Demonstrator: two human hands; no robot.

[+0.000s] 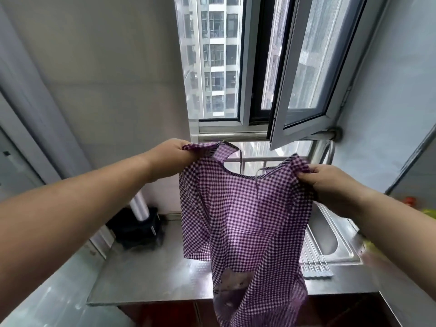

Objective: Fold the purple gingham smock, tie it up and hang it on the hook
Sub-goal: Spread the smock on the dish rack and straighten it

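We hold the purple gingham smock (243,208) up in the air by its two shoulders, above the front edge of the steel worktop (146,274). Our left hand (174,154) has its grip closed on the left shoulder, the cloth bunched between fingers and thumb; our right hand (328,180) has its grip closed on the right shoulder in the same pinching way. The smock hangs open and flat between the two hands, its round neck opening at the top, a thin tie string (257,185) dangling down its middle, and a pale pocket patch (232,286) low on the front; any print on that patch is too blurred for us to read. Its lower hem drops past the worktop's front edge. At the back left corner of the worktop stands a dark object (139,230) with a shiny tube rising from it. On the right side lies a sink (330,239) with a ribbed draining board. Behind, a window (304,67) stands open.
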